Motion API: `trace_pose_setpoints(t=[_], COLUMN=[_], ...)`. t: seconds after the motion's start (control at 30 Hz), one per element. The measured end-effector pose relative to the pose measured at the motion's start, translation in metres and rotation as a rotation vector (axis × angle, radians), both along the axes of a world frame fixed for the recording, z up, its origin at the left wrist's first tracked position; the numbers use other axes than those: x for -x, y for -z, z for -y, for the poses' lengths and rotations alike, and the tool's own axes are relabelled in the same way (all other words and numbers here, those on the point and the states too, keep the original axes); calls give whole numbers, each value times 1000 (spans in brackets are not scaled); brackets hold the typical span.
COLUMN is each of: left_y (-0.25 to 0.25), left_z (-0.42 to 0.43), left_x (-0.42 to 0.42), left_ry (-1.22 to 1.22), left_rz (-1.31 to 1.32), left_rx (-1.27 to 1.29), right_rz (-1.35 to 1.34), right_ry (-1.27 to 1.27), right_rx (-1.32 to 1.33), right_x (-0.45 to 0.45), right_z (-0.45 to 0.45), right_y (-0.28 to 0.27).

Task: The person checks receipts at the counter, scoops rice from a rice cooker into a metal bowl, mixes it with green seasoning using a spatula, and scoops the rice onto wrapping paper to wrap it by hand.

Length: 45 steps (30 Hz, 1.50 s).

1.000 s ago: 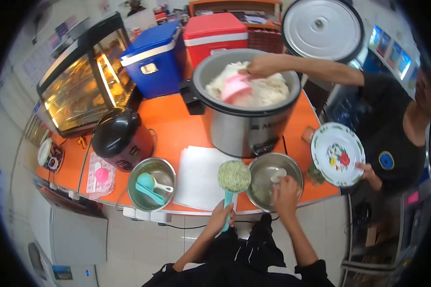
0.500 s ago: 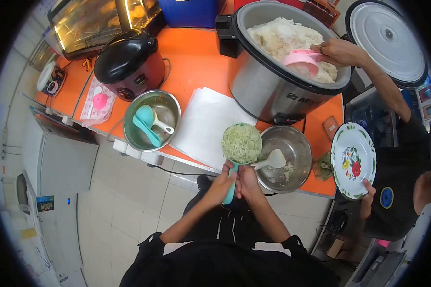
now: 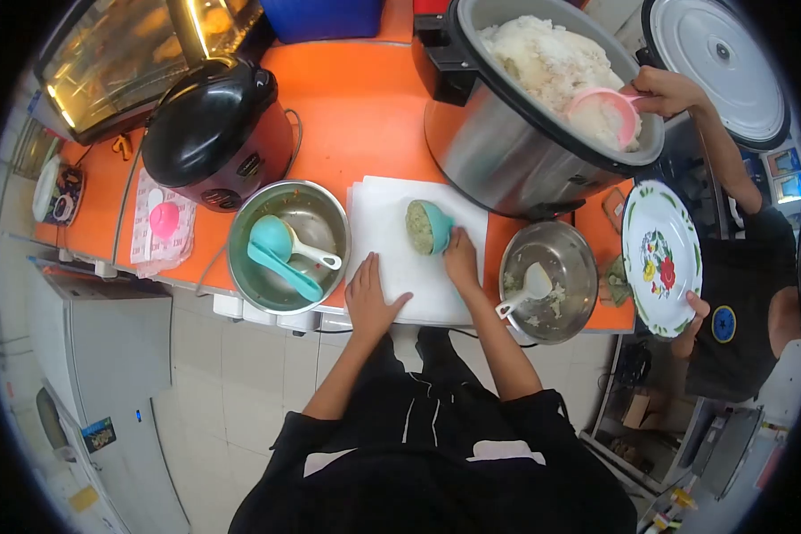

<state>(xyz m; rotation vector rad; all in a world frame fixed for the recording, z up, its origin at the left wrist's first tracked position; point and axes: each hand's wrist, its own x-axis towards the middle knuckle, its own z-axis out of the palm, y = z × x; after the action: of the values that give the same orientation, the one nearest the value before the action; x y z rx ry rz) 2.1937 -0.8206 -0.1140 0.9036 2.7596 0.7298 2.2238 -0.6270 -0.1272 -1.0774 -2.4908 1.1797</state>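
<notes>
My right hand point(image 3: 460, 261) grips the turquoise scoop point(image 3: 440, 224), which is tilted on its side over the white paper point(image 3: 387, 205). Pale green rice point(image 3: 419, 228) fills the scoop and faces left. My left hand point(image 3: 373, 296) lies spread on the paper's lower left part, holding nothing. Right of the paper, a metal bowl point(image 3: 570, 258) contains a white paddle point(image 3: 534, 286) and grains of rice. On the other side, a second metal bowl point(image 3: 334, 214) holds a turquoise ladle point(image 3: 287, 273) and a white-handled scoop point(image 3: 316, 255).
A large rice cooker point(image 3: 507, 142) full of white rice stands at the back. A co-worker's hand point(image 3: 666, 92) holds a pink scoop point(image 3: 607, 110) in it; the other holds a floral plate point(image 3: 663, 240). A black-lidded cooker point(image 3: 206, 133) stands left.
The turquoise scoop has moved onto the paper and tipped sideways, now in my right hand. My left hand has let go of its handle and lies flat. The paddle stays in the right bowl.
</notes>
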Motion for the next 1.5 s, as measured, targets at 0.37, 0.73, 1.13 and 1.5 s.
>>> trace_pose_setpoints(t=[0.37, 0.73, 1.13, 1.5], left_y=[-2, 33, -5, 0], left_z=[-1, 32, 57, 60], left_x=[5, 28, 43, 50], left_ry=[-66, 184, 346, 318], left_rz=[36, 286, 294, 449], left_rx=[-44, -291, -210, -282], right_rz=[358, -53, 323, -143], right_ry=[-306, -59, 443, -475], right_rx=[-196, -9, -406, -506], right_x=[-1, -29, -171, -47], right_z=[53, 53, -45, 101], right_y=[-60, -84, -101, -70])
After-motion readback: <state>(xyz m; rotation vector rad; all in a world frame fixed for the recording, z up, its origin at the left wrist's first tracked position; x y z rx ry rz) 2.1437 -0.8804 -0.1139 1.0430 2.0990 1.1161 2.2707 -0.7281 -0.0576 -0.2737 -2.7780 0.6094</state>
